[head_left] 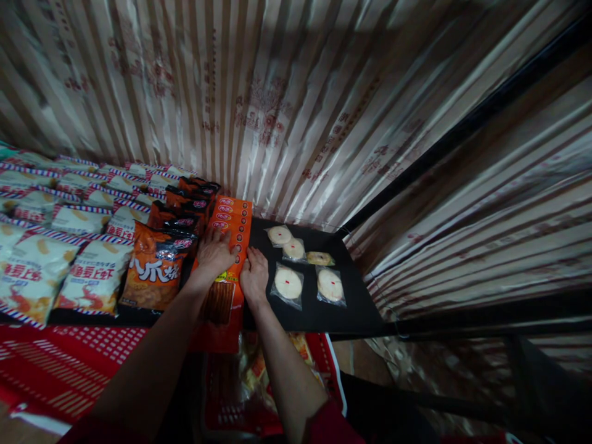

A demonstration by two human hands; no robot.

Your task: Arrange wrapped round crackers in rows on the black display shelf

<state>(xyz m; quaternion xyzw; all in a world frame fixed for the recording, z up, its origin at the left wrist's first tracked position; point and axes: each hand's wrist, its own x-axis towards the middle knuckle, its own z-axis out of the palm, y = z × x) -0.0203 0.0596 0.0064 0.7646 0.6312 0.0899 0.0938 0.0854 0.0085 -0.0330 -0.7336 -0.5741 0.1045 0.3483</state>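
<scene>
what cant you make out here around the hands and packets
Head view:
Orange packets: some print, covered by the left hand
Red basket: some contents, behind the right forearm
Leftmost white bags: cut off by the picture's left edge
Round wrapped discs: red marks too small to read

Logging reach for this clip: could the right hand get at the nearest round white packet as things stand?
Probably yes: the right hand is by the orange packets, and nothing visible blocks the way to the round white packet beside it.
</scene>
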